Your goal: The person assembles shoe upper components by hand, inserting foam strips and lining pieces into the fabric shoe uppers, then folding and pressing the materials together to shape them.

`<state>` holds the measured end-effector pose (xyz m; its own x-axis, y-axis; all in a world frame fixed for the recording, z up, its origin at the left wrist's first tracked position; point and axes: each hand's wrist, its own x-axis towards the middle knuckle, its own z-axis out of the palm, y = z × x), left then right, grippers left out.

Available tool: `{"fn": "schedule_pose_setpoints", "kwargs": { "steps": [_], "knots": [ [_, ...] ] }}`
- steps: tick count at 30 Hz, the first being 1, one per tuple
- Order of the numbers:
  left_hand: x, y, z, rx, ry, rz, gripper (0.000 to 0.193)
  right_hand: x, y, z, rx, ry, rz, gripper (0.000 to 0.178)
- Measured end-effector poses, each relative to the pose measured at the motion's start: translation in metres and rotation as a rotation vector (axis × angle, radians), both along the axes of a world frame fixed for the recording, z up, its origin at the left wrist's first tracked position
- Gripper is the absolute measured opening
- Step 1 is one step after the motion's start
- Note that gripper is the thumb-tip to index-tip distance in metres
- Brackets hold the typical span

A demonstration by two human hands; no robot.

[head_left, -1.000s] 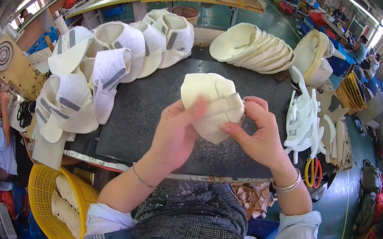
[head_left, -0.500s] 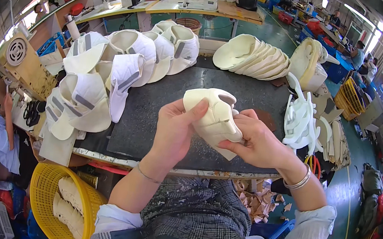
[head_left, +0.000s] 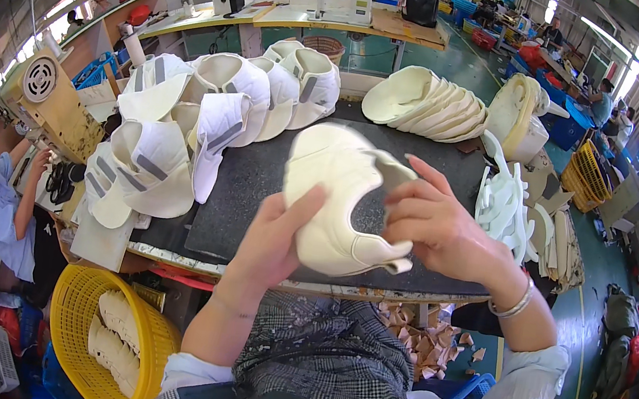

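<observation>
Cream shoe upper [head_left: 339, 202] hangs above the black mat [head_left: 256, 182], pinched between left hand [head_left: 272, 246] and right hand [head_left: 437, 232]; a loosened pinch could drop it.

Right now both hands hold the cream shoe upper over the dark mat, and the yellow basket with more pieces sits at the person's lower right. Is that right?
Not quite. The yellow basket sits at the person's lower left, as the head view shows. The rest stands: the left hand and right hand hold the cream shoe upper over the dark mat.
</observation>
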<state>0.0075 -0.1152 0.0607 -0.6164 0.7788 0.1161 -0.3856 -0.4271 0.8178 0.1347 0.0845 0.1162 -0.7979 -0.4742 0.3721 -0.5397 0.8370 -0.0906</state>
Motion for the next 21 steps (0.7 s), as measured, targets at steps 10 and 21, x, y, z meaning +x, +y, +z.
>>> {"fn": "schedule_pose_setpoints", "kwargs": {
  "steps": [10,21],
  "knots": [
    [-0.020,0.030,-0.032,0.015,-0.244,0.146,0.036,-0.091,0.004,-0.103,-1.027,-0.266,-0.449,0.046],
    [-0.084,0.043,-0.053,-0.269,0.303,0.206,0.058,-0.207,0.011,-0.144,-0.676,-0.307,-0.057,0.069]
  ]
}}
